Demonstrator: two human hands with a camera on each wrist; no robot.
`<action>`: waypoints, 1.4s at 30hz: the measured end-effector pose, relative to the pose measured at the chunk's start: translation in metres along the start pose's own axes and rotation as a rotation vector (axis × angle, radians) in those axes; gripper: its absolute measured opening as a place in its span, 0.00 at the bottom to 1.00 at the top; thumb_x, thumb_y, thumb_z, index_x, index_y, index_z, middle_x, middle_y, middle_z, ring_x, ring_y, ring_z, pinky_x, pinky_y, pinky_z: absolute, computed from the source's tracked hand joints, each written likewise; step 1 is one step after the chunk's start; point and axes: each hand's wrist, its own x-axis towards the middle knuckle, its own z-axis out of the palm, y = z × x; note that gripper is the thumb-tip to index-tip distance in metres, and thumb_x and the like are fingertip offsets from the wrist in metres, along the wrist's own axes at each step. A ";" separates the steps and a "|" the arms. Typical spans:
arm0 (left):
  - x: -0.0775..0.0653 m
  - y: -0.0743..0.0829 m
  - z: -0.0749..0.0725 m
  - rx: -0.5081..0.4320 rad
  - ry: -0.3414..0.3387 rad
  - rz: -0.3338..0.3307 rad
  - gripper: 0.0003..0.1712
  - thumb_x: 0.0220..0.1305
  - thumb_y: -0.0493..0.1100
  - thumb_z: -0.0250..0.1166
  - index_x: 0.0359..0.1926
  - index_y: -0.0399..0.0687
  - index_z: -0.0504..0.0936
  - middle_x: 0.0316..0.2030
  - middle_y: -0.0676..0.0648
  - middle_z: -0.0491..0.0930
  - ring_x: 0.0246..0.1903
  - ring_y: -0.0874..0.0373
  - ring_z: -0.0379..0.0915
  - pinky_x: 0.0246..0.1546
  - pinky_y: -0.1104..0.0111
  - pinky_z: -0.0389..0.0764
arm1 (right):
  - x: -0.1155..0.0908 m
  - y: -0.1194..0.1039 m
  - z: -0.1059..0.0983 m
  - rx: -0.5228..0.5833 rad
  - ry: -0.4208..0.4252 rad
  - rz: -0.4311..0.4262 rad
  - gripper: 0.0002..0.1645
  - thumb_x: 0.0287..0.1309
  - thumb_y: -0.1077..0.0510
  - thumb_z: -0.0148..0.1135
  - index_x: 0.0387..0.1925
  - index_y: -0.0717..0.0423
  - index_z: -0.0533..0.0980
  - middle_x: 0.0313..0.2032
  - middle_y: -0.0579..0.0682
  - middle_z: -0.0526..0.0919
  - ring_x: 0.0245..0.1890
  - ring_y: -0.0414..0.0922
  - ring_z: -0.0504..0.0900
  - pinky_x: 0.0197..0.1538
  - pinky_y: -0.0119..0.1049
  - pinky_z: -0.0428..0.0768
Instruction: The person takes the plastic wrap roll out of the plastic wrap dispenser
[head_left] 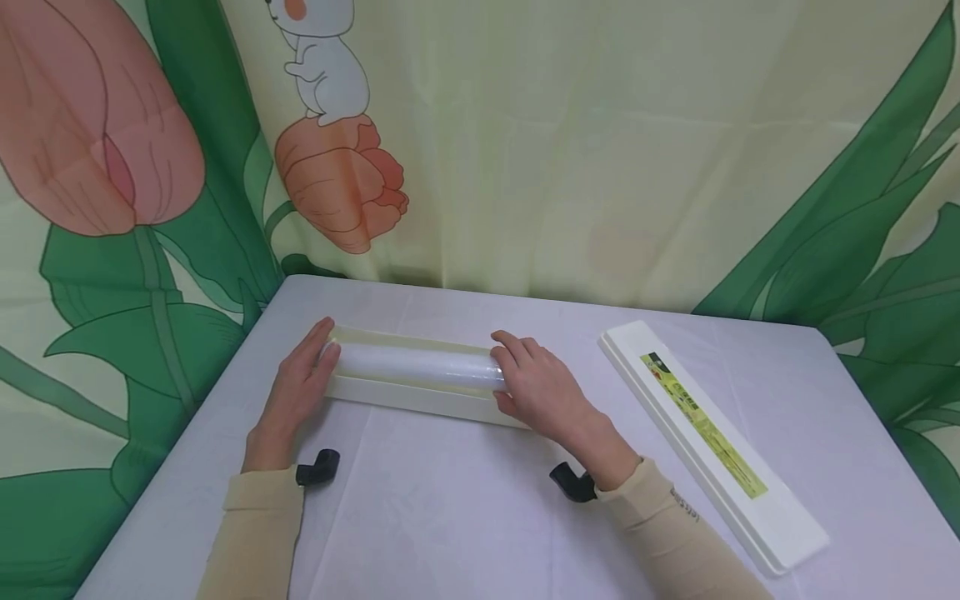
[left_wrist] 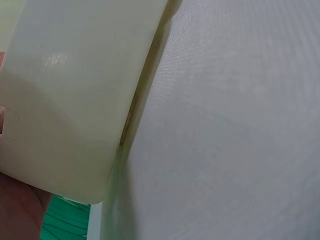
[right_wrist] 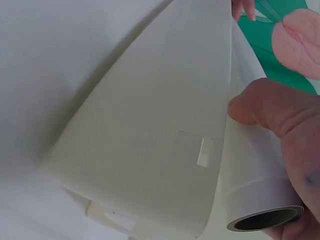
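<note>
A clear, whitish roll of cling film (head_left: 416, 367) lies lengthwise in a long cream box (head_left: 420, 400) on the table. My right hand (head_left: 540, 387) grips the roll near its right end, with the thumb on the near side and the fingers over the far side. The roll's hollow core end shows in the right wrist view, beside the box wall (right_wrist: 135, 110). At the box's left end is my left hand (head_left: 296, 387), its fingers fairly straight and its thumb by the roll's end. The left wrist view shows mostly the box's outer wall (left_wrist: 75, 90).
A long white lid (head_left: 720, 450) with a yellow-green label lies slantwise at the right. White cloth covers the table (head_left: 435, 500). A printed curtain (head_left: 525, 167) hangs behind it. Black camera mounts (head_left: 318, 468) sit at both wrists.
</note>
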 end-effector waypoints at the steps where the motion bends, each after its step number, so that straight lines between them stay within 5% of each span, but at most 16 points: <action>1: 0.000 0.001 0.000 -0.002 -0.001 0.001 0.36 0.80 0.56 0.46 0.77 0.37 0.58 0.76 0.37 0.56 0.75 0.41 0.48 0.74 0.48 0.50 | 0.000 0.001 0.000 0.002 -0.002 -0.008 0.29 0.47 0.61 0.76 0.50 0.66 0.73 0.59 0.61 0.75 0.46 0.55 0.80 0.45 0.42 0.84; 11: -0.001 0.004 0.000 -0.002 0.000 -0.002 0.35 0.81 0.55 0.46 0.76 0.37 0.59 0.76 0.37 0.56 0.75 0.41 0.48 0.74 0.49 0.50 | 0.002 0.008 0.001 0.042 -0.002 -0.144 0.36 0.52 0.65 0.68 0.65 0.48 0.75 0.59 0.48 0.79 0.32 0.49 0.77 0.26 0.34 0.77; 19: -0.001 0.003 -0.001 0.008 0.002 -0.003 0.34 0.81 0.54 0.46 0.77 0.37 0.59 0.76 0.38 0.56 0.75 0.41 0.48 0.74 0.49 0.50 | 0.001 0.012 -0.002 0.082 -0.052 -0.185 0.37 0.56 0.62 0.74 0.67 0.44 0.75 0.61 0.47 0.79 0.34 0.49 0.76 0.28 0.34 0.78; 27: -0.003 0.001 0.001 0.009 -0.002 -0.014 0.35 0.81 0.55 0.45 0.77 0.38 0.58 0.76 0.37 0.56 0.75 0.42 0.48 0.75 0.49 0.50 | 0.000 0.012 0.001 -0.010 -0.033 -0.249 0.36 0.58 0.62 0.70 0.69 0.47 0.73 0.62 0.51 0.77 0.48 0.50 0.81 0.43 0.40 0.84; 42: 0.000 0.000 0.001 0.022 -0.005 -0.018 0.36 0.81 0.56 0.44 0.77 0.39 0.57 0.76 0.38 0.55 0.76 0.42 0.47 0.74 0.48 0.50 | -0.002 0.012 0.000 -0.077 0.023 -0.272 0.34 0.59 0.61 0.69 0.67 0.43 0.74 0.65 0.46 0.77 0.44 0.50 0.81 0.32 0.39 0.78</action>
